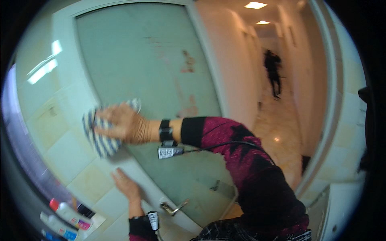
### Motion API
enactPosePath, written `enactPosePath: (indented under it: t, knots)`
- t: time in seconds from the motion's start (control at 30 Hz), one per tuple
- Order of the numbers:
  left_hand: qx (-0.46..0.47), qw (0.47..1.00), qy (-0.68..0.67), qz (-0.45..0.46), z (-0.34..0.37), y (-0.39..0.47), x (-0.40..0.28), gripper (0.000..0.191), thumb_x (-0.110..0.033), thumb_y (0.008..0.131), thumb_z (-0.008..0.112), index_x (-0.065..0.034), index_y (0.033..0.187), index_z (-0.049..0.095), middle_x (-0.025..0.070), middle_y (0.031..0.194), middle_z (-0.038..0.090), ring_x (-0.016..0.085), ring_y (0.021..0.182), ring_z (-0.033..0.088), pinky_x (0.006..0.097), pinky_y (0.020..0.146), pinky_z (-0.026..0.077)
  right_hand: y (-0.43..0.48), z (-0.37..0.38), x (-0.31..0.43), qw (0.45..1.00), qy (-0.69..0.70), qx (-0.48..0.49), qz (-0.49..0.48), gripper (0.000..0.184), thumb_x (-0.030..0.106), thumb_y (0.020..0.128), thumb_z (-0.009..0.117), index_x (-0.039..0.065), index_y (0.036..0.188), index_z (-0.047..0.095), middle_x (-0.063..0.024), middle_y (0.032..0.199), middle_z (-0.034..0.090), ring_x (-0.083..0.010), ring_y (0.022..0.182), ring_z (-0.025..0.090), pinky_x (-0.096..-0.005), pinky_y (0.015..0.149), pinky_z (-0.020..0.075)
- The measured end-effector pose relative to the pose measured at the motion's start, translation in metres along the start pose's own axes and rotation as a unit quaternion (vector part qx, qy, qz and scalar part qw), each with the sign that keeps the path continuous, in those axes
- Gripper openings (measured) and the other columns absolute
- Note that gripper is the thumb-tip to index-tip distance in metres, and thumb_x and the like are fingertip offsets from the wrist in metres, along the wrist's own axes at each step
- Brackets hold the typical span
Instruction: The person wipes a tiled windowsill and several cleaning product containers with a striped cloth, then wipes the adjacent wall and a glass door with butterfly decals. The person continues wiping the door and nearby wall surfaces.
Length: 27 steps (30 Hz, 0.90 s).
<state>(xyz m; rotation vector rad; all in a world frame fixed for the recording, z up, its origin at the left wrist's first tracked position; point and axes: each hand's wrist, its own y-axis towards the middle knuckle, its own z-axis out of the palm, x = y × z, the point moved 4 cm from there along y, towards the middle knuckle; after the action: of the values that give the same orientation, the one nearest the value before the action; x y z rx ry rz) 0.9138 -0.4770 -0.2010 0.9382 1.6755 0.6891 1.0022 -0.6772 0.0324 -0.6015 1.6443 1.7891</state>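
Note:
My right hand (122, 123) presses a blue-and-white striped cloth (104, 147) against the white frame (87, 75) of a door, at its left side. The door's frosted glass panel (135, 69) carries reddish-brown smudges (188, 61) on its right part. A small pale patch at the fingers is too blurred to name. Lower down, my left hand (128, 185) is raised by the door's white edge with nothing in it; whether it touches the edge I cannot tell. A metal lever handle (173, 208) sits to the right of that hand.
Several plastic bottles (71, 215) stand at the lower left by a tiled wall (72, 147). Past the door a lit corridor with a shiny floor (274, 129) runs back, where a person in dark clothes (273, 70) is seen. A cable (229, 143) runs along my right sleeve.

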Motion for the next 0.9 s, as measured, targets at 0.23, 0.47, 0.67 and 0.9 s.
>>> enactPosePath:
  t: [0.23,0.47,0.67,0.9]
  knots:
    - [-0.057,0.992,-0.104,-0.047,-0.023,-0.012,0.020,0.056,-0.033,0.117,0.040,0.0087,0.153,0.050,0.0300,0.158,0.050,0.043,0.150,0.042,0.0456,0.128,0.028,-0.045,-0.023,-0.019,0.998,0.013,-0.028,-0.053,0.037,0.023,0.087,0.066,0.024,0.124,0.067,-0.0143,0.123,0.066,-0.0319,0.099,0.068,-0.0443,0.069,0.0496]
    - [-0.054,0.993,0.090,0.047,-0.044,-0.031,0.045,0.067,-0.043,0.117,0.036,0.0081,0.160,0.039,0.0255,0.168,0.038,0.039,0.156,0.035,0.0422,0.130,0.024,0.029,0.007,-0.154,0.990,-0.095,-0.049,0.092,0.028,0.026,0.093,0.067,0.021,0.119,0.075,-0.0183,0.126,0.067,-0.0385,0.111,0.064,-0.0552,0.093,0.0485]
    - [-0.132,0.980,-0.103,-0.105,-0.071,-0.038,0.045,0.068,-0.045,0.111,0.047,0.0066,0.155,0.042,0.0268,0.159,0.044,0.039,0.144,0.043,0.0469,0.124,0.030,0.030,-0.030,-0.305,0.949,-0.210,0.109,0.207,0.039,0.032,0.102,0.060,0.020,0.138,0.070,-0.0209,0.137,0.064,-0.0408,0.132,0.058,-0.0608,0.111,0.0429]
    - [-0.159,0.979,-0.044,-0.124,-0.083,-0.056,0.025,0.064,-0.035,0.118,0.034,0.0087,0.164,0.028,0.0217,0.174,0.028,0.030,0.162,0.025,0.0385,0.133,0.017,-0.074,-0.136,-0.394,0.923,-0.087,-0.020,0.375,0.036,0.025,0.106,0.047,0.015,0.135,0.066,-0.0184,0.133,0.062,-0.0415,0.126,0.057,-0.0578,0.105,0.0486]
